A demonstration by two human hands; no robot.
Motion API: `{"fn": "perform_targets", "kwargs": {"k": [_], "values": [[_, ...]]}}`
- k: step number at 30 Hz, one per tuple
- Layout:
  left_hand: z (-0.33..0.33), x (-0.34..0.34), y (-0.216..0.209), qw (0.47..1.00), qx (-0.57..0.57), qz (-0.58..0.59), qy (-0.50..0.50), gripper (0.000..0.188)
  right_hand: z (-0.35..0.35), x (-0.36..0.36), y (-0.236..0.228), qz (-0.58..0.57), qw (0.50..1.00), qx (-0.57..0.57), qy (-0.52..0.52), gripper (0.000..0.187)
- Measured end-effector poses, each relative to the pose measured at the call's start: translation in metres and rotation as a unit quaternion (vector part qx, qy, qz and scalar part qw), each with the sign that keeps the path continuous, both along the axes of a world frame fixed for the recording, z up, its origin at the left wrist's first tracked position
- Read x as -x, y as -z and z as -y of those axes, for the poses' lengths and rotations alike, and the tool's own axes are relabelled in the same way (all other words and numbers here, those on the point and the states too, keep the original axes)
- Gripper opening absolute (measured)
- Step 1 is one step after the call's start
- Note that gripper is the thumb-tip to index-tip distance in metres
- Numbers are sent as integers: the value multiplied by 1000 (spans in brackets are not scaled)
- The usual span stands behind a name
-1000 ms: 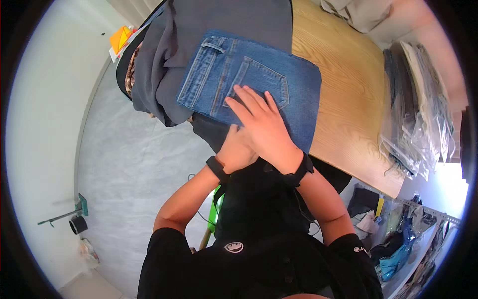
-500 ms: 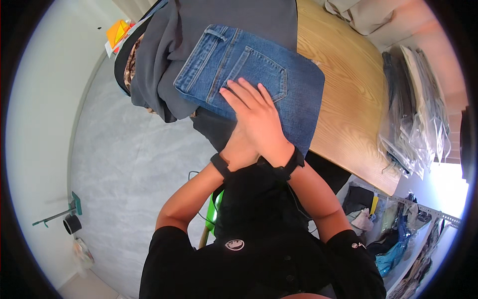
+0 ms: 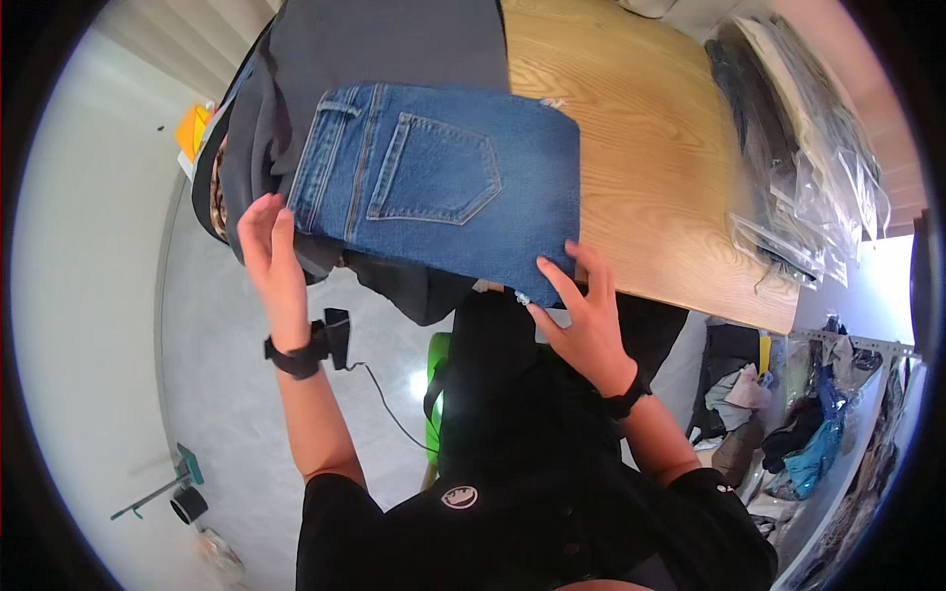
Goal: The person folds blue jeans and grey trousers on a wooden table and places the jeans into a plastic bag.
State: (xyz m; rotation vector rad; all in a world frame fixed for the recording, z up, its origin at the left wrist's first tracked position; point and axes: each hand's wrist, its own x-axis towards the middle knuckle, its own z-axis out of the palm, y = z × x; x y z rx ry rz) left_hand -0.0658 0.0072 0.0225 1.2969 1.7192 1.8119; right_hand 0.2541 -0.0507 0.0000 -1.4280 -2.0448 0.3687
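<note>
A: What does the head view show?

B: Seen from above, a person in a black shirt [image 3: 522,512] frames a pair of folded blue jeans [image 3: 439,172] with both hands. The jeans lie back pocket up on a gray cloth [image 3: 394,44] and reach past its edge over a wooden table [image 3: 650,187].

A: And the grip?

B: The left hand [image 3: 272,261] stands at the waistband end, fingers loosely curved; whether it touches or pinches the corner, I cannot tell. The right hand [image 3: 591,323] spreads thumb and fingers around the near right corner, beside a frayed hem [image 3: 522,297]; whether they squeeze the denim is unclear.

A: Where is the risk?

B: In the folds, by my reading. Uneven pulling could skew the layers, and the soft cloth beneath could bunch, dragging the jeans askew. A black cord [image 3: 382,393] near the left wrist could snag an edge.

A: And the containers?

B: At the table's right, clear plastic bags [image 3: 852,192] hold flat garments, dark and pale. At lower right, a rack [image 3: 867,344] carries more clothing [image 3: 813,456], some blue and apparently bagged.
</note>
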Motion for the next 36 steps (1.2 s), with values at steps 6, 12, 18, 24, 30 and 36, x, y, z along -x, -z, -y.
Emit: {"fn": "perform_targets", "kwargs": {"k": [6,12,18,24,30,36], "values": [[-20,-3,-19,964,229,-109,85,38,-4,-22,10,-75,994,84,-8,40],[6,-65,6,979,123,61,149,18,-35,-54,9,-209,961,16,177,36],[36,-114,8,909,159,56,382,10,-25,-67,7,-246,955,-27,165,53],[21,-138,10,942,115,-120,291,47,-1,-67,-3,-241,967,58,66,71],[17,-146,10,941,125,-200,242,47,-2,-67,-12,-158,986,58,3,78],[2,-168,15,939,115,-151,287,55,-6,-67,3,-111,992,31,51,54]]}}
